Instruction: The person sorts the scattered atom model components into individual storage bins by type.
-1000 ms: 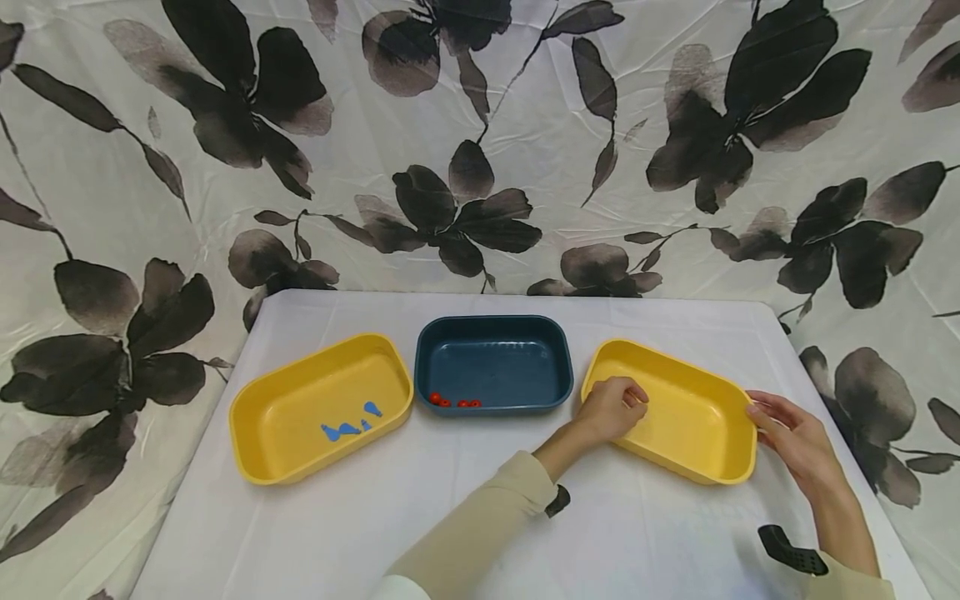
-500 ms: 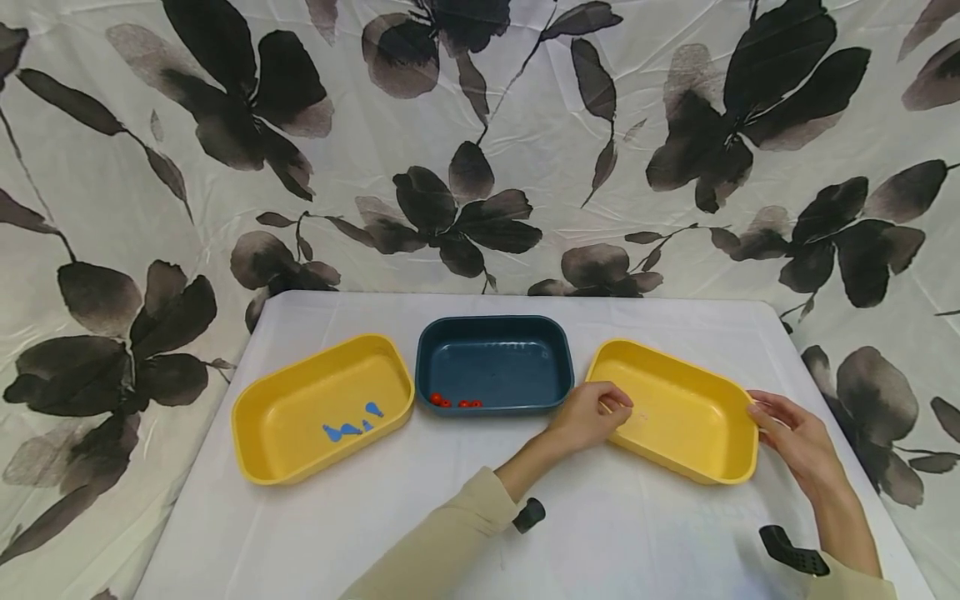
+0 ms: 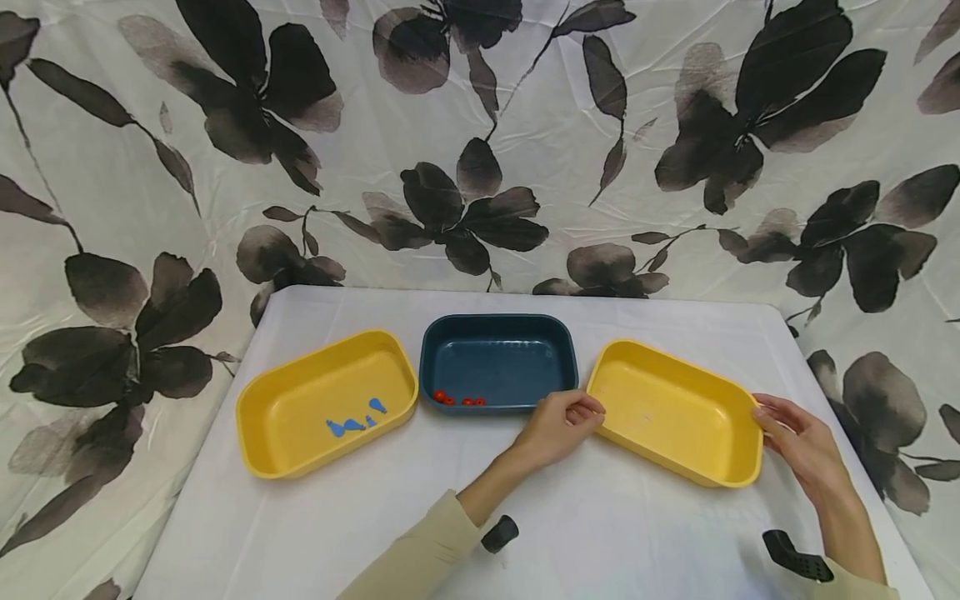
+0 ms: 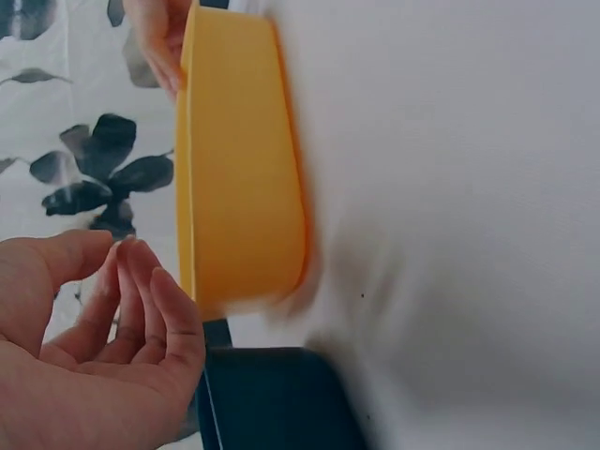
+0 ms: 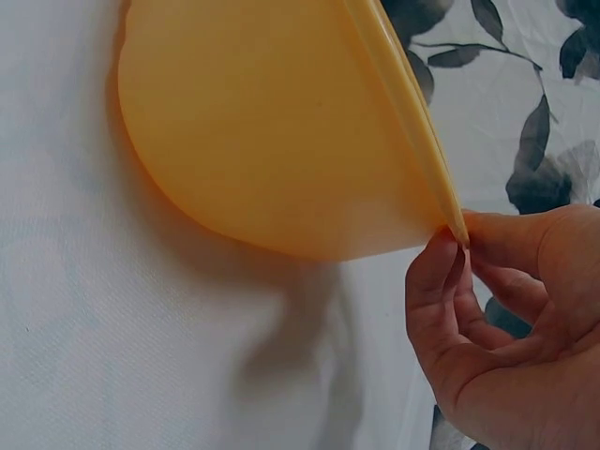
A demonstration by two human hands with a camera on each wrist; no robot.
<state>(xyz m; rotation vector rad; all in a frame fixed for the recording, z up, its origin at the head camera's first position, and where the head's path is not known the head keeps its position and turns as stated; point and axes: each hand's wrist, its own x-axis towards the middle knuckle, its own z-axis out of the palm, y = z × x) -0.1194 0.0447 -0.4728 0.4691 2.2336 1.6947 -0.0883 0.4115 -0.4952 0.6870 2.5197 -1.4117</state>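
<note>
My right hand (image 3: 806,446) pinches the right end of a yellow tray (image 3: 675,406). In the right wrist view, thumb and fingers (image 5: 436,267) meet on the rim. My left hand (image 3: 558,427) is off the tray's left end, near the front right corner of a dark blue tray (image 3: 498,362). In the left wrist view, the thumb tip meets the curled fingertips (image 4: 141,262); I cannot tell whether something tiny is between them. Small, pale, see-through bits (image 3: 647,417) lie in the right yellow tray. Several red beads (image 3: 448,400) lie in the blue tray's front left corner.
A second yellow tray (image 3: 300,417) stands at the left, with several small flat blue pieces (image 3: 351,425) in it. All three trays rest on a white-covered table (image 3: 600,533). A floral cloth (image 3: 585,150) hangs behind the table.
My left hand has moved left, out from over the right yellow tray toward the blue tray's corner. The right hand has stayed on the rim. The head view has shifted slightly.
</note>
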